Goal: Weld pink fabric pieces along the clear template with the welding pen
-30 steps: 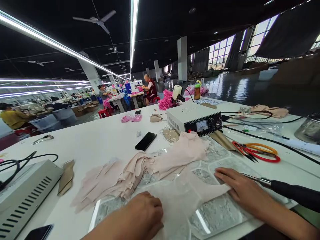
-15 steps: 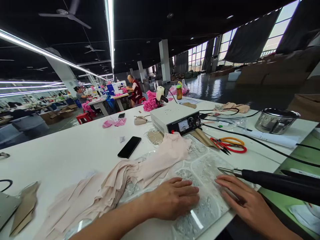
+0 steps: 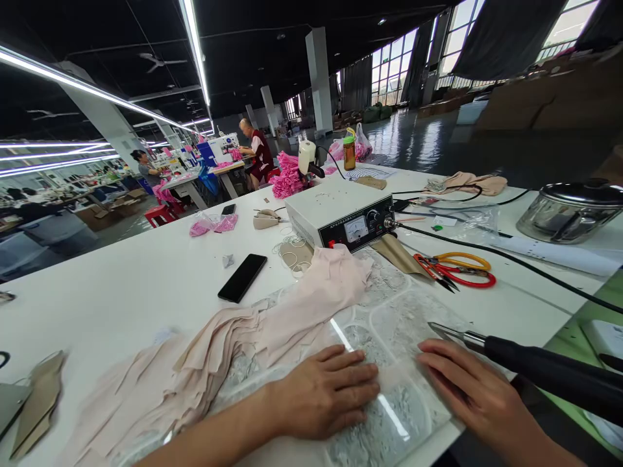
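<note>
My left hand (image 3: 328, 395) lies flat on a clear plastic template (image 3: 389, 311), palm down, fingers slightly apart. To its right, my right hand (image 3: 479, 389) has a black-handled cutter (image 3: 530, 357) against its far side. The cutter's pointed metal tip reaches over the template. My right thumb and forefinger rest near the template's right edge; the other fingers are hidden. A faint pinkish patch shows between the hands, too unclear to name. Pale pink fabric pieces (image 3: 209, 357) are piled left of my left hand, and one strip (image 3: 316, 298) stretches across the template's back.
A control box (image 3: 335, 214) with a dial stands behind the template. Red and orange scissors (image 3: 460, 269) lie right of it, near a cable (image 3: 525, 263) and a glass pot (image 3: 569, 211). A phone (image 3: 242, 277) lies left. Two people work at sewing machines farther back.
The view has shifted a little, so the table things sit higher. My left hand has slid slightly left over the template. My right hand and the cutter stay almost in place.
</note>
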### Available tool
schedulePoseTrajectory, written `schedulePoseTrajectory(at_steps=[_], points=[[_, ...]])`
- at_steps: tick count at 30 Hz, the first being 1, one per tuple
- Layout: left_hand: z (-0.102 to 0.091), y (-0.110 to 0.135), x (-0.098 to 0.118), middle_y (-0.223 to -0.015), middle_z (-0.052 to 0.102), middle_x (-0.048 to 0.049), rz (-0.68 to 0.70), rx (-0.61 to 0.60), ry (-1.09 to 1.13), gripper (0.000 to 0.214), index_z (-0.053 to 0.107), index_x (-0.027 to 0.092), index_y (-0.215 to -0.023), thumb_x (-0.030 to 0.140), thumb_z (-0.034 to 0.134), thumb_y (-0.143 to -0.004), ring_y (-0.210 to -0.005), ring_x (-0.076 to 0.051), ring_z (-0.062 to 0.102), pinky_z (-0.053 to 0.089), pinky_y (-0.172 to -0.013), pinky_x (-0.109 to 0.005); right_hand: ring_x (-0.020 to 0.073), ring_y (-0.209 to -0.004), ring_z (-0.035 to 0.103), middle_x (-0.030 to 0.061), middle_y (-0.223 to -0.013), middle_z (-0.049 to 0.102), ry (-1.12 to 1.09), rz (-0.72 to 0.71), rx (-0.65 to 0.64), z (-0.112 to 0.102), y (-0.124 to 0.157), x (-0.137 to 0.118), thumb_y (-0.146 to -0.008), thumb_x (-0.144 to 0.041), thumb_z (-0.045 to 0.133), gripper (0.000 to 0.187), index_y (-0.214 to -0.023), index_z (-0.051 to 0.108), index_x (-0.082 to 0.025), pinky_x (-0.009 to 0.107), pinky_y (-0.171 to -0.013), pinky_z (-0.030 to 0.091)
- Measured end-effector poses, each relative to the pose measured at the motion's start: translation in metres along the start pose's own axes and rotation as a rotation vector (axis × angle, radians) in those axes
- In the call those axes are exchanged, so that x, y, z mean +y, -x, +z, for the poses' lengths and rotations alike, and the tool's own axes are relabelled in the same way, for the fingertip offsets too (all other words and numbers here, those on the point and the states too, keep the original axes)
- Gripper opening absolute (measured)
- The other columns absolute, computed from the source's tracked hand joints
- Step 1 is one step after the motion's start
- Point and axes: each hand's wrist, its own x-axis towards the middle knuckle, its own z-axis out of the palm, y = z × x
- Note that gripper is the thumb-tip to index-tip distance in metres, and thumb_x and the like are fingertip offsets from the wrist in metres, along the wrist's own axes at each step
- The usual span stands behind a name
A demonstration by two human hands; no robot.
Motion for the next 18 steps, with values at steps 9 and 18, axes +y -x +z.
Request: schedulePoseTrajectory(at_steps=[9,18], points=[[0.011,-0.015,-0.002,-0.142,0.048,-0.0017,0.044,0.035,-0.027,0.038,0.051,0.018,-0.131,0.038,0.038,-0.101,-0.138,-0.019,0.036,0.023,-0.118,-0.034,0.0193,-0.096,0.060,0.0067,-0.111,0.056,-0.016,0.006,0.001,-0.001,-0.005,-0.003,-0.102,-0.023,0.042,0.021,-0.104,0.062,-0.021,0.028,-0.081,0.055],[0.020,-0.014,-0.002,-0.140,0.051,-0.0026,0.014,0.028,-0.089,0.041,0.050,0.019,-0.131,0.043,0.037,-0.101,-0.136,-0.021,0.039,0.023,-0.117,-0.040,0.0204,-0.103,0.056,0.0059,-0.117,0.054,0.034,-0.023,-0.138,0.001,0.008,0.004,-0.097,-0.022,0.039,0.030,-0.116,0.061,-0.024,0.029,-0.082,0.054]])
